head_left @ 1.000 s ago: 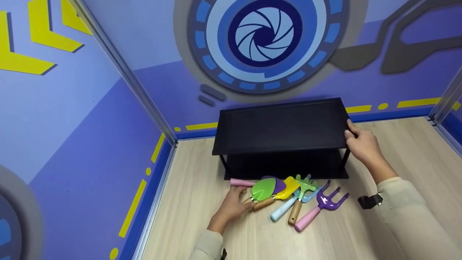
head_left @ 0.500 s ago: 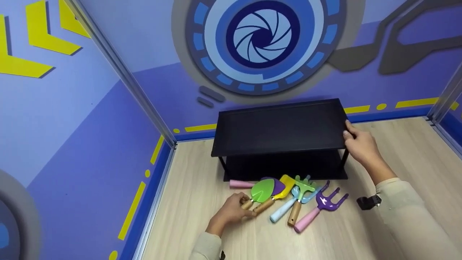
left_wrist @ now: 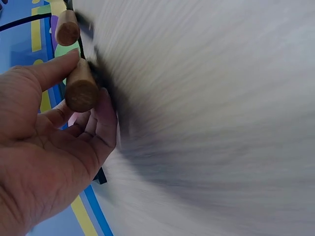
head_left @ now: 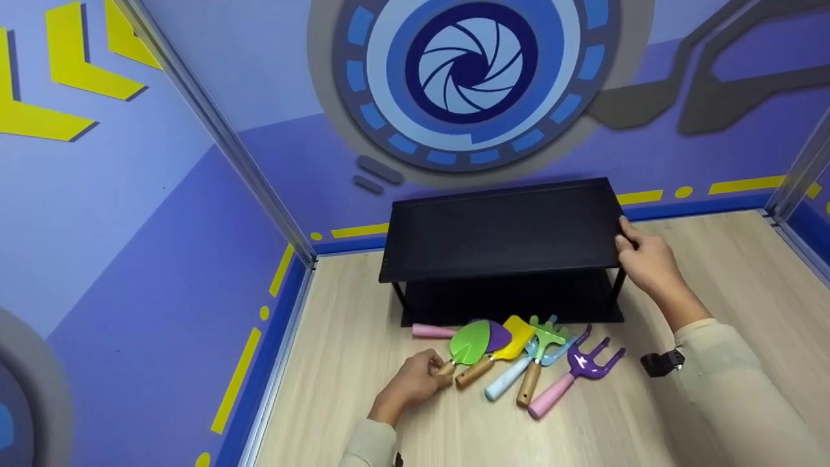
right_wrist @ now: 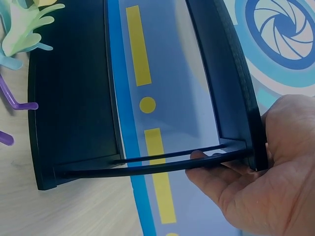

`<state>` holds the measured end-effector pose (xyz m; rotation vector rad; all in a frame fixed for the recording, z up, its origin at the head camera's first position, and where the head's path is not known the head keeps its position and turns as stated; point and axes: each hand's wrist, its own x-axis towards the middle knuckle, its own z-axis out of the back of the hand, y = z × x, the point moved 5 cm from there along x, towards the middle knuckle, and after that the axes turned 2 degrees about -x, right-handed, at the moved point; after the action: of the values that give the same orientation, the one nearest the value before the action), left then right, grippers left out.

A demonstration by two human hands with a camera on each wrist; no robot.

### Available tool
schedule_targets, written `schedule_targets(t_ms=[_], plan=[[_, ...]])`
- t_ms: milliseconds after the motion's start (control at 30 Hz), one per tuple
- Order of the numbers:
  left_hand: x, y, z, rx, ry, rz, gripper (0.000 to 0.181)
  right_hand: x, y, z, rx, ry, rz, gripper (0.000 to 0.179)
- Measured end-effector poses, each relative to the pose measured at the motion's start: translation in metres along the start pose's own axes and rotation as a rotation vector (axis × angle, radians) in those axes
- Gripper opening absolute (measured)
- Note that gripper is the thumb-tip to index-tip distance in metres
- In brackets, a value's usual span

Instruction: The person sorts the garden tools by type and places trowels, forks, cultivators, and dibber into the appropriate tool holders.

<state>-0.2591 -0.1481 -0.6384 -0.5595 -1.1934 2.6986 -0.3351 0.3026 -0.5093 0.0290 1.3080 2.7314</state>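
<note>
My left hand (head_left: 412,379) pinches the wooden handle of a green hand trowel (head_left: 470,342). In the left wrist view, thumb and fingers lie on both sides of that handle (left_wrist: 81,91). The trowel's leaf-shaped blade overlaps a purple blade (head_left: 498,336), which lies by a pink handle (head_left: 433,331). On the right, my right hand (head_left: 648,259) grips the side edge of a black two-tier rack's top shelf (head_left: 502,230). Its fingers reach beneath that edge, near a side post (right_wrist: 162,167).
Right of the green trowel lie a yellow shovel (head_left: 514,337), a light-blue tool (head_left: 509,376), a green rake (head_left: 548,334) and a purple fork (head_left: 588,363) with a pink handle. They are just before the rack's lower shelf (head_left: 506,298). Printed panels (head_left: 272,162) enclose the table's back and left.
My left hand has drawn in its thumb from the yellow shovel's handle and closed on the green trowel's handle. My right hand keeps its hold on the rack.
</note>
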Motion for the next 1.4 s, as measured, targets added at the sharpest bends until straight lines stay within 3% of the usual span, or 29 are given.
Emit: schedule_targets(t_ms=[267, 500, 867, 1100, 1400], plan=[[0.0, -0.001, 0.003, 0.012, -0.008, 0.018, 0.02, 0.003, 0.0, 0.004, -0.007, 0.016, 0.004, 0.061], [-0.001, -0.005, 0.01, 0.044, -0.044, -0.03, 0.015, 0.003, 0.001, 0.008, 0.007, 0.025, 0.009, 0.062], [-0.008, -0.008, 0.015, 0.116, 0.038, -0.061, 0.006, 0.003, 0.0, 0.003, 0.013, 0.035, 0.009, 0.062], [-0.012, -0.01, 0.017, 0.122, 0.047, -0.036, 0.006, 0.003, 0.0, 0.004, 0.0, 0.058, 0.011, 0.062], [-0.018, -0.01, 0.029, 0.108, 0.026, -0.018, 0.01, 0.004, -0.002, 0.002, 0.003, 0.063, 0.008, 0.062]])
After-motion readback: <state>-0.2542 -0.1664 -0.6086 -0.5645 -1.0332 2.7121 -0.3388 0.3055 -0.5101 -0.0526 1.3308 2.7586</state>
